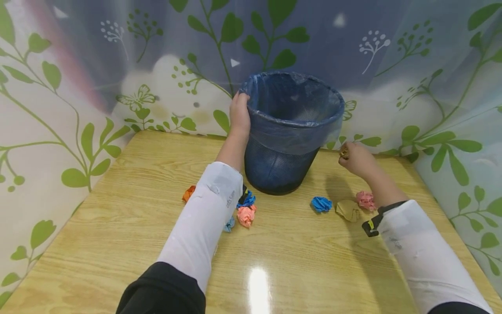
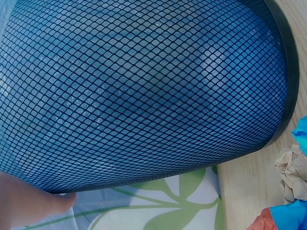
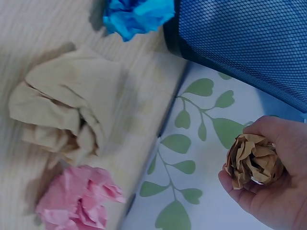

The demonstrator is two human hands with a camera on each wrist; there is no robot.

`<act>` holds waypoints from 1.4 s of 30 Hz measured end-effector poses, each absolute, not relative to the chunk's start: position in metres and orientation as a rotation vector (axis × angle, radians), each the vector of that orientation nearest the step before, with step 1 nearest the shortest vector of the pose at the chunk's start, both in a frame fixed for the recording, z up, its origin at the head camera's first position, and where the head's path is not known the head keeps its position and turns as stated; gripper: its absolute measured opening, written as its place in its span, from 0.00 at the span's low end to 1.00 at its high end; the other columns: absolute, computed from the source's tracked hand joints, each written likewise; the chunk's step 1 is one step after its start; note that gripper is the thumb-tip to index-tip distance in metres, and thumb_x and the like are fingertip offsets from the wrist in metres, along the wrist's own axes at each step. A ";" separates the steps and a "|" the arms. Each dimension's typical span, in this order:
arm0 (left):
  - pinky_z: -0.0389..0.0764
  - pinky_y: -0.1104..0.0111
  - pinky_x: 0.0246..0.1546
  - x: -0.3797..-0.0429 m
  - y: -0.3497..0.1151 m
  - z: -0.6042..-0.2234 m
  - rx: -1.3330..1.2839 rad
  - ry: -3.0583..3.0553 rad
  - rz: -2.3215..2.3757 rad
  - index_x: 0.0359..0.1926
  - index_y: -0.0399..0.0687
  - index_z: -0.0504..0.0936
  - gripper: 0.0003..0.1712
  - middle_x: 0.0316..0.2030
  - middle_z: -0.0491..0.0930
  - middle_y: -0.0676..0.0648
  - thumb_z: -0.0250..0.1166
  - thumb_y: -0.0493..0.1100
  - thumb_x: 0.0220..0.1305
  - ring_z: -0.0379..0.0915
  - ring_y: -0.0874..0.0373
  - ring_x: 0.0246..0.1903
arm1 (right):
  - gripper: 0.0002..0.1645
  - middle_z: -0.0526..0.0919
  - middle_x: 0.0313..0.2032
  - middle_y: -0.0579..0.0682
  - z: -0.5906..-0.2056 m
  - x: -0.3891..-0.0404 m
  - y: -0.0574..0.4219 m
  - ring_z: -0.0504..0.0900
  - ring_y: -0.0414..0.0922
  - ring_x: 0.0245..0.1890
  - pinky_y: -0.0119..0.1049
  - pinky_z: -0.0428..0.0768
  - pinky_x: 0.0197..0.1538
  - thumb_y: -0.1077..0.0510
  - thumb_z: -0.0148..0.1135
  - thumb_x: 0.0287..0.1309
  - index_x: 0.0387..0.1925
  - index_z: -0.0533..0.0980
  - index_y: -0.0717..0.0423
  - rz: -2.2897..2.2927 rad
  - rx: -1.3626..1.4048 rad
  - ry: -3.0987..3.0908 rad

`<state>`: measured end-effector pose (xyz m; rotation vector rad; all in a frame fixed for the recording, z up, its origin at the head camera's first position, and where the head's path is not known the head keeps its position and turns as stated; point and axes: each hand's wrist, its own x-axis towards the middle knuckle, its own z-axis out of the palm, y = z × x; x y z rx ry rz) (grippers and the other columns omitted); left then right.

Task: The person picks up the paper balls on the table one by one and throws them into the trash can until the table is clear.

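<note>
A black mesh wastebasket [image 1: 280, 168] lined with a blue plastic bag [image 1: 270, 126] stands at the back of the table. My left hand [image 1: 239, 114] grips its rim on the left side, over the folded bag edge; in the left wrist view only the thumb [image 2: 41, 203] shows by the mesh. To the right of the basket, my right hand [image 1: 358, 160] holds a crumpled brown paper ball [image 3: 253, 160] between thumb and fingers, raised above the table. Below that hand lie a blue paper ball [image 1: 321, 204], a tan one [image 1: 347, 210] and a pink one [image 1: 366, 200].
Left of the basket, partly behind my left sleeve, lie an orange paper ball [image 1: 188, 193], a salmon one [image 1: 246, 216] and blue ones, including a dark blue one [image 1: 248, 200]. A leaf-patterned curtain [image 1: 176, 78] surrounds the wooden table [image 1: 298, 261] at the back and sides.
</note>
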<state>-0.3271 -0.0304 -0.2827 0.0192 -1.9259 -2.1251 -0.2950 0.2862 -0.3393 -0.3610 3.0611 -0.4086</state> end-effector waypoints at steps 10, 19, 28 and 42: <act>0.63 0.69 0.64 -0.328 -0.030 -0.282 0.009 -1.920 -2.118 0.71 0.46 0.63 0.35 0.70 0.63 0.50 0.42 0.48 0.63 0.60 0.57 0.66 | 0.19 0.69 0.46 0.73 -0.310 -0.295 0.286 0.72 0.65 0.44 0.56 0.71 0.43 0.62 0.52 0.64 0.50 0.66 0.74 -0.432 -0.321 3.071; 0.64 0.69 0.63 -0.328 -0.031 -0.281 0.021 -1.883 -2.124 0.70 0.44 0.65 0.35 0.69 0.65 0.48 0.42 0.47 0.62 0.62 0.55 0.65 | 0.20 0.62 0.51 0.76 -0.281 -0.299 0.284 0.66 0.67 0.48 0.59 0.69 0.47 0.63 0.47 0.65 0.51 0.62 0.76 -0.531 -0.337 3.069; 0.64 0.70 0.63 -0.327 -0.030 -0.283 0.023 -1.885 -2.130 0.70 0.45 0.66 0.34 0.69 0.65 0.48 0.42 0.47 0.62 0.62 0.56 0.65 | 0.22 0.61 0.54 0.76 -0.250 -0.301 0.282 0.65 0.69 0.51 0.62 0.67 0.51 0.61 0.46 0.66 0.54 0.62 0.76 -0.569 -0.312 3.127; 0.61 0.70 0.66 -0.328 -0.028 -0.284 0.039 -1.852 -2.156 0.71 0.43 0.62 0.35 0.71 0.62 0.48 0.42 0.47 0.63 0.58 0.57 0.69 | 0.24 0.64 0.56 0.72 -0.215 -0.303 0.267 0.65 0.65 0.52 0.60 0.67 0.49 0.60 0.45 0.65 0.57 0.64 0.73 -0.689 -0.281 3.266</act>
